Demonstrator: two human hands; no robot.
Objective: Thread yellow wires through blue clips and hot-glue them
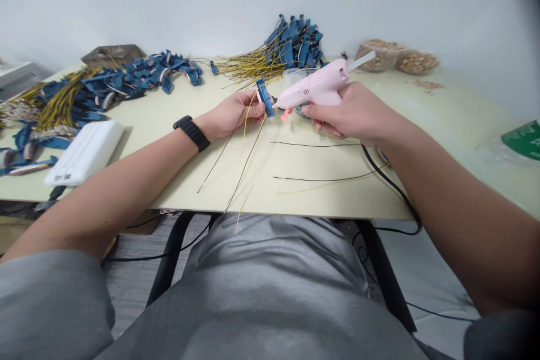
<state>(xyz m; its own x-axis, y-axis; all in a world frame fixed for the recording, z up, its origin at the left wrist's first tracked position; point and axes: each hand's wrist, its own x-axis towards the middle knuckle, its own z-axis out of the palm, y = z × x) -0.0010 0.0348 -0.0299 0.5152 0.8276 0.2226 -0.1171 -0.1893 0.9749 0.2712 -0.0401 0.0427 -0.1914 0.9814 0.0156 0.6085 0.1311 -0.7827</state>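
Observation:
Between the thumb and fingers of my left hand (241,112) is a small blue piece (265,98) with black and yellow wires trailing down toward the table edge. My right hand (352,115) is wrapped round the handle of a pink hot glue gun (314,87). A clear glue stick (363,60) sticks out of the gun's back. The gun's nozzle points left and is at, or very close to, the blue piece; whether it touches I cannot tell. Below the gun, black and yellow wires (320,178) lie across the table.
Bundles of blue pieces with yellow wires (295,42) lie at the back, with more blue pieces (139,76) at the left. A white power bank (86,152) is near my left forearm. Bags of small tan bits (415,61) stand back right; the gun's black cord (394,188) hangs over the front edge.

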